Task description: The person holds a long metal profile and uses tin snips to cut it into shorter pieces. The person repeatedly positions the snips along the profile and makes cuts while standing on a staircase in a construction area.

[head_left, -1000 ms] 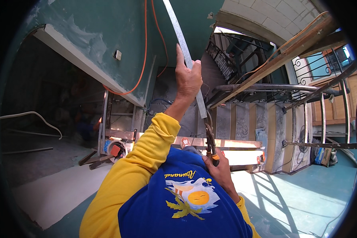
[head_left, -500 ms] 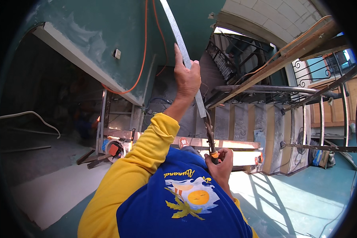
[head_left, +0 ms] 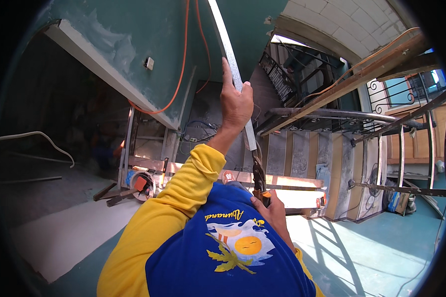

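Upright before me runs a long, narrow silver metal strip (head_left: 228, 47), its upper end beyond the top edge of the picture. My left hand (head_left: 236, 106) is closed round its lower part, the index finger laid along it. Lower down, my right hand (head_left: 273, 213) grips dark-jawed snips (head_left: 258, 174) by their orange-and-black handles, close to my blue shirt front. The jaws point up at the strip's lower end; whether they touch it I cannot tell.
A bucket of tools (head_left: 144, 187) stands left of my sleeve. An orange cable (head_left: 184, 64) hangs along the green wall (head_left: 114, 29). Beyond the snips lie a plank (head_left: 302, 182) and stairs (head_left: 292, 153). A wooden beam (head_left: 342, 86) and metal railing (head_left: 401, 153) cross the right side.
The snips have turned in my right hand, so their jaws and handles show broader. My left hand and the strip have shifted slightly right and down in the picture.
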Motion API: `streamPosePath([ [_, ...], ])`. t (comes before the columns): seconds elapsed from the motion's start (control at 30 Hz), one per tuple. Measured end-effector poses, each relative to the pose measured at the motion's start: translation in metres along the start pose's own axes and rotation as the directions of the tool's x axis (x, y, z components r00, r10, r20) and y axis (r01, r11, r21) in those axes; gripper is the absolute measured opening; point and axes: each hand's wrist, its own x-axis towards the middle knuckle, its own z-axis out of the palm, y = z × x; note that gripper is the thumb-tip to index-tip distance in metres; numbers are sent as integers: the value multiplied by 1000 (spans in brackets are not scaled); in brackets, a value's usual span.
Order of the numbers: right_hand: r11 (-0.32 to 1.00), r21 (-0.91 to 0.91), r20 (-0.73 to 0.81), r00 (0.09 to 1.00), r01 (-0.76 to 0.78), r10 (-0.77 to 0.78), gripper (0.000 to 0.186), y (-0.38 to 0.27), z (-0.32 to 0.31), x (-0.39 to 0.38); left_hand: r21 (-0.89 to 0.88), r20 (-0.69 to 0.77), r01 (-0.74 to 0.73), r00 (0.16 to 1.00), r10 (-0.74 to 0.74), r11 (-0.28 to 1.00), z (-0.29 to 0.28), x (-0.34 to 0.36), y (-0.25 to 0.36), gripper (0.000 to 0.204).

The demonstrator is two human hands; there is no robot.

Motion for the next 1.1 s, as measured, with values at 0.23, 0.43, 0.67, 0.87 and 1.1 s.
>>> streamPosePath([
  [0.23, 970, 230, 230, 973, -77, 23, 39, 14, -14, 7, -26, -4, -25, 1000, 25, 999, 2, -3, 15, 85],
  [0.43, 917, 379, 391, 920, -127, -34, 58, 16, -24, 3, 125, -104, -235, 963, 248, 964, 9, 7, -8, 80],
  [0.67, 776, 526, 561, 828, -348, -9, 62, 20, -20, 5, -116, -46, -16, 999, 11, 993, 0, 12, 7, 83],
  [0.87, 900, 431, 436, 859, 61, -267, 55, 41, -14, 15, -240, 13, 181, 983, -183, 954, -12, 15, 31, 85],
  [1.1, 774, 597, 515, 841, -213, -166, 69, 23, -16, 9, -257, -2, 153, 987, -159, 954, -16, 13, 32, 86],
])
